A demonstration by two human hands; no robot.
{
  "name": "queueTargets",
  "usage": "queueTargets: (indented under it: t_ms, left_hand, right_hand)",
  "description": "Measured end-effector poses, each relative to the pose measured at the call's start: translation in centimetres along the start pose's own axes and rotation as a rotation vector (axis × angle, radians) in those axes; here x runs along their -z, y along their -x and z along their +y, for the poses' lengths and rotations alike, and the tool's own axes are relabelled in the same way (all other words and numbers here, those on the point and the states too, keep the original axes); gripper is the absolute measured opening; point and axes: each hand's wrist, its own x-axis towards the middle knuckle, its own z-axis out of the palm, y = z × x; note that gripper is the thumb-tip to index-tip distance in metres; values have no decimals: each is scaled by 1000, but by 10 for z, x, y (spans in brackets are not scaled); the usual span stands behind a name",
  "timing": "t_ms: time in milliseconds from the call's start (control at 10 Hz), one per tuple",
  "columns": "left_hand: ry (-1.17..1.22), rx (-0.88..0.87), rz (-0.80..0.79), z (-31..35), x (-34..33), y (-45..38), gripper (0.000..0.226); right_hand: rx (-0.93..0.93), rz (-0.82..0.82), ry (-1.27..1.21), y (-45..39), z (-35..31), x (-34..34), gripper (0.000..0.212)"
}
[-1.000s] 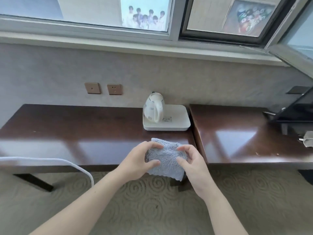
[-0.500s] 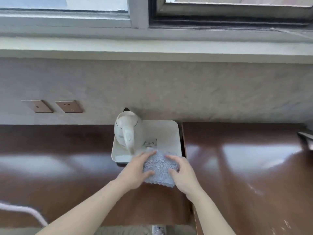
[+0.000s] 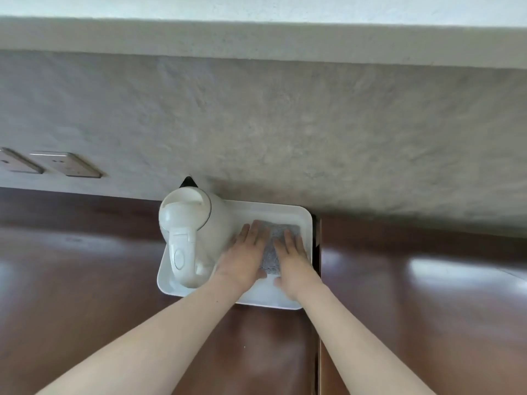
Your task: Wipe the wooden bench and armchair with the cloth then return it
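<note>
Cloth (image 3: pixel 278 246), grey and folded, lies in the right half of a white tray (image 3: pixel 306 223) set on a dark wooden bench top (image 3: pixel 85 280) against a textured grey wall (image 3: pixel 285 124). Both of the person's forearms reach up from the 6 o'clock edge of the view and converge on the tray. The left hand (image 3: pixel 245 256) lies flat, palm down, fingers straight and close together, pointing toward 12 o'clock and pressing the cloth's left side. The right hand (image 3: pixel 293 262) mirrors it just beside, palm down with fingers extended, pressing the cloth's right side; a strip of cloth shows between the two hands and beyond the fingertips. Neither hand curls around the fabric. A white electric kettle (image 3: pixel 191 238) stands on the tray at 9 o'clock from the cloth, its handle toward the camera, the left hand just beside its body. Two bronze wall sockets (image 3: pixel 67 163) sit on the wall at about 10 o'clock from the kettle. A seam separates this top from a second wooden surface (image 3: pixel 427 295) at 3 o'clock.
</note>
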Motion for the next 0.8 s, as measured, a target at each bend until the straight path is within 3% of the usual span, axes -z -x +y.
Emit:
queueTargets:
  t_ms: [100,300,500,600,800]
  left_hand:
    - [-73,-21,-111,-2,-5,-10,119]
    - [-167,1,-180,1,-2,-35,143]
    - [-287,55,-214,9,2,-46,152]
    - [-299,47,-172,8,4,-35,145]
    - [-379,32,-26,6,49,22,140]
  right_hand:
    - [-24,-97,120,-8,4,-3,113]
    - [-77,-92,271,-24,2,6,141]
    - [-134,-110,361,-31,-3,9,148]
    - [-121,-101,297,-21,-4,14,142]
    - [-84,89,221,22,-24,50,88]
